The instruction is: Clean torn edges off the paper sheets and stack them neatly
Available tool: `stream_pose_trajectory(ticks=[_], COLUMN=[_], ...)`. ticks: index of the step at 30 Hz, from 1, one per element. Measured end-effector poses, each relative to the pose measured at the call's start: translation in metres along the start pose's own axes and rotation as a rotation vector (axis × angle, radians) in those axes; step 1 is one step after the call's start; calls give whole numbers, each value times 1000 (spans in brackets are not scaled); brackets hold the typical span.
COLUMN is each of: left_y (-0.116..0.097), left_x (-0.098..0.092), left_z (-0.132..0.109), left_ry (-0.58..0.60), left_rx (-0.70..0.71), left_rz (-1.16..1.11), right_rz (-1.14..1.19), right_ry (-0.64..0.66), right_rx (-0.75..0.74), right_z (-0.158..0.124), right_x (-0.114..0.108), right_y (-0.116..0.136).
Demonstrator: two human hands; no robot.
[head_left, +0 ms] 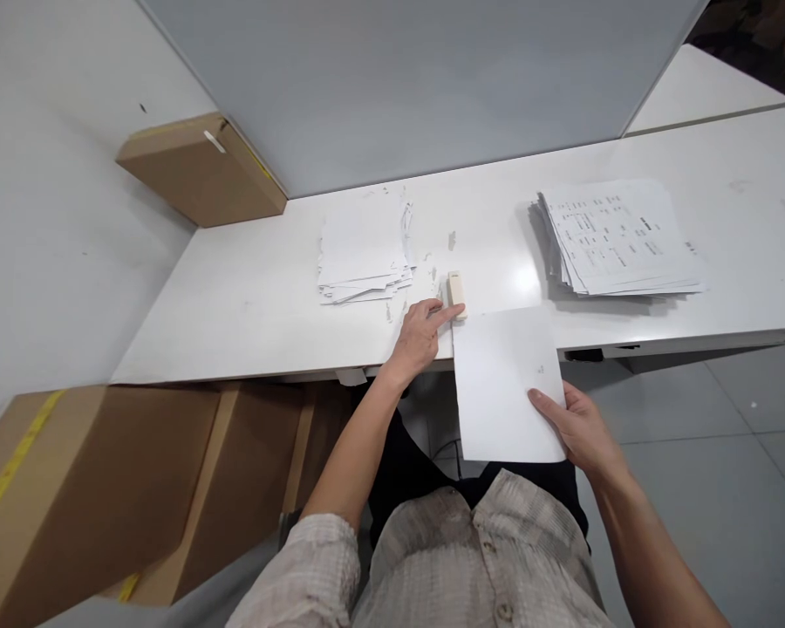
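Note:
A small cream block-shaped stapler (456,288) lies near the table's front edge. My left hand (419,338) presses one outstretched finger on its near end; the other fingers are bent beside it, not wrapped around it. White paper (497,375) hangs out over the table edge, its far left corner meeting the stapler. I cannot tell whether this is one sheet or several. My right hand (572,423) grips the paper at its right edge, thumb on top and fingers underneath. A little faint print shows near the thumb.
An untidy stack of blank-faced papers (363,240) lies to the left on the white table (255,305). Another stack of printed papers (621,235) sits to the right. A cardboard box (202,170) leans in the back left corner. Large cartons (124,462) stand below left.

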State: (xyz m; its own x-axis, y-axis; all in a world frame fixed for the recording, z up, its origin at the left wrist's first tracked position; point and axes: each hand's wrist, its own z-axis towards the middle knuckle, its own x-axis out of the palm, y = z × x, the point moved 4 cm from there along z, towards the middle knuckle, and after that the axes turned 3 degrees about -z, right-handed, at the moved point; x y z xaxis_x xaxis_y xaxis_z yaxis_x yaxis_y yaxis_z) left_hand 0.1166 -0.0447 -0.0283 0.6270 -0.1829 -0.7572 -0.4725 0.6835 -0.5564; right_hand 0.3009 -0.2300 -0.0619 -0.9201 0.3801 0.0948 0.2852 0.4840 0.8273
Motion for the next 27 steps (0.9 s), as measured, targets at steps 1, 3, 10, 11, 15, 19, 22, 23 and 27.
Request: stream_pose_trajectory(ticks=[1,3,10,11,15,19,22,23,27], left_y=[0,1,3,3,1,1,0,-1,-5], left_x=[1,2,5,6,7,6,4,4,0], left_z=[0,0,2,2,1,1,1,1,0], left_ry=[-7,-24,-54,-52,-52,-63,-51,-42,-17], left_rx=[7,20,37,41,61,68,62,62,73], left_rz=[8,21,45,52,85,87,71,71,66], right_rz=[-6,-33,-15,-12,-1,8,5,3,-98], right_ry=[1,-7,-1,4,13,17,22,26,-3], right_rx=[-1,-1,11,16,15,0,-22,-32,-62], right_z=[0,-1,-1,-1,-2,-4,-6,-7,-16], right_x=[0,0,0,0,-1,0,3,4,-4], right_y=[1,3,5,5,7,8,10,11,17])
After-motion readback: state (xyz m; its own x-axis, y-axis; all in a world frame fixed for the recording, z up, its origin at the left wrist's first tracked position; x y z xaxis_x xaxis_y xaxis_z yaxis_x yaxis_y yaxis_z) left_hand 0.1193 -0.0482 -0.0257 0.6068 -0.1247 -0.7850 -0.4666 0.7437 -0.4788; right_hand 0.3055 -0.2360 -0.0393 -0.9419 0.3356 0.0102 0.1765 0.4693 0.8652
